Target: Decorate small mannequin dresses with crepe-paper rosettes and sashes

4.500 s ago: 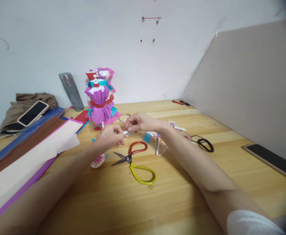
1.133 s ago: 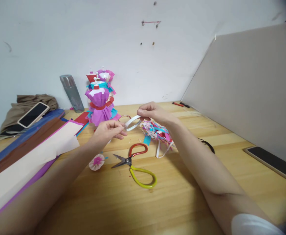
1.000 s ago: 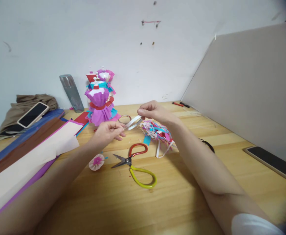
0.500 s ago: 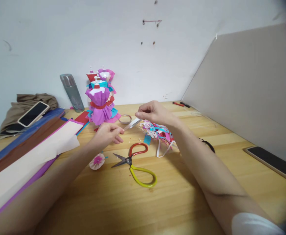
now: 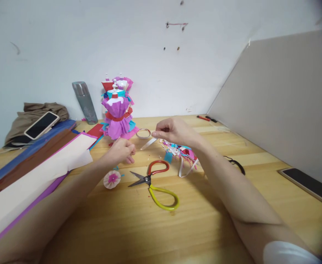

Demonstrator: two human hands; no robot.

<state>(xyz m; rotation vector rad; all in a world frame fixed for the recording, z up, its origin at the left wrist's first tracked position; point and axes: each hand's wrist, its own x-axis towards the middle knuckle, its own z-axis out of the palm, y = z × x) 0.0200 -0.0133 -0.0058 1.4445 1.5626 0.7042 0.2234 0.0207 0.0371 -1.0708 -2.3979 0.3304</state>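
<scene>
As the left hand (image 5: 120, 151) curls, the right hand (image 5: 173, 131) pinches strip (image 5: 148, 144).

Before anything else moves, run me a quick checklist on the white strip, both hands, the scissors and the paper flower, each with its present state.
1. White strip gripped by the right hand: ok, pinched at its upper end.
2. Left hand off the strip: ok, a gap shows between them.
3. Left hand holding nothing: cannot tell, its curled fingers could hide something small.
4. Scissors shut: not ok, they lie open on the tabletop.
5. Paper flower apart from the scissors: ok, it lies to their left.
6. Strip not touching the paper scraps: cannot tell from this one view.
</scene>
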